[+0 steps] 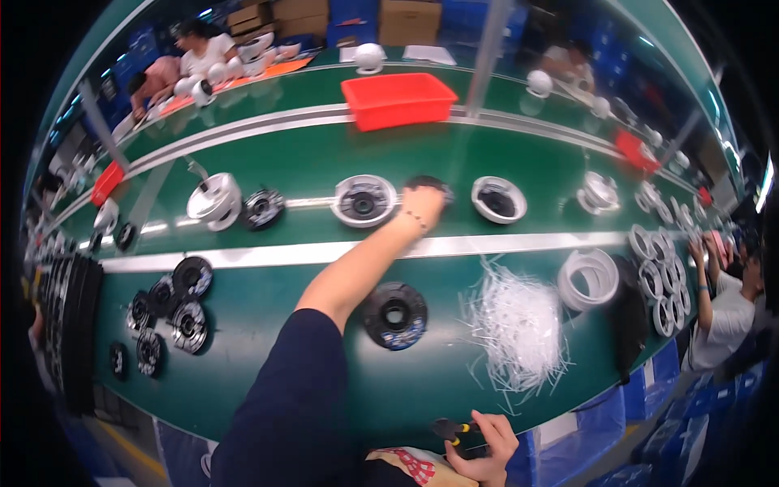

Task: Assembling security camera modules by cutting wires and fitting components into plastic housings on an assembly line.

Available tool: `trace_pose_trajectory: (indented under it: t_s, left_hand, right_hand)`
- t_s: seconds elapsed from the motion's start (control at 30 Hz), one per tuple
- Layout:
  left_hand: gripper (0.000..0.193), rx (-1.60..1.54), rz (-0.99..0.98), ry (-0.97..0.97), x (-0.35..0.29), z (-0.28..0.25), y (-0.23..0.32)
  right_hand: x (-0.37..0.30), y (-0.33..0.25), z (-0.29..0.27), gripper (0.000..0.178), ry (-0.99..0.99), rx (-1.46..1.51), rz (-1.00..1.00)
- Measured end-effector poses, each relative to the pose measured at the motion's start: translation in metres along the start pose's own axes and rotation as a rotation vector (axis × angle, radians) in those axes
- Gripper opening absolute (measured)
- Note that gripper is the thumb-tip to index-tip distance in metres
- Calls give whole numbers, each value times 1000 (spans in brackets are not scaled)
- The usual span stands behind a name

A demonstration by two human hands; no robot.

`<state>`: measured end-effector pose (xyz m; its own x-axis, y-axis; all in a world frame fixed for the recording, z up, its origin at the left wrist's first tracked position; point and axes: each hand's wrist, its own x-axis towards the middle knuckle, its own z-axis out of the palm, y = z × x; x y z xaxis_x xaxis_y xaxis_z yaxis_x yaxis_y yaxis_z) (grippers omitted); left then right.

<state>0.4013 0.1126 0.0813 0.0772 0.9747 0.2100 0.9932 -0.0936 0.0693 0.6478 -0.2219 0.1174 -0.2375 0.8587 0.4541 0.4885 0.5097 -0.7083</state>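
Observation:
My left arm, in a dark blue sleeve, stretches over the bench to the green belt. There my left hand (428, 207) has its fingers closed on a black round part (428, 183), slightly smeared by motion. White round housings with black insides flank it: one housing (365, 221) to the left, another housing (510, 214) to the right. Near the front edge, my right hand (489, 450) is closed around small cutting pliers (457, 432) with black and yellow handles. A black ring-shaped part with circuitry (395, 315) lies flat on the bench between my hands.
Cut white plastic strips (519, 329) are heaped right of centre, beside a white coil (587, 280). Several black round assemblies (190, 326) lie at left. White rings (652, 278) stand at far right. A red bin (398, 101) sits beyond the belt; other people work nearby.

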Motion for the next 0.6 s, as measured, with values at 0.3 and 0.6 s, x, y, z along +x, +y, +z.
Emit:
trace_pose_trajectory:
  t_s: [0.3,0.6]
  left_hand:
    - [38,-353,453,545,-222,-103,-66]
    - [32,-79,-141,419,-409,-109,-142]
  right_hand:
    - [16,-14,20,53,-83,-37,28]
    - [169,73,76,47,-528,289,165]
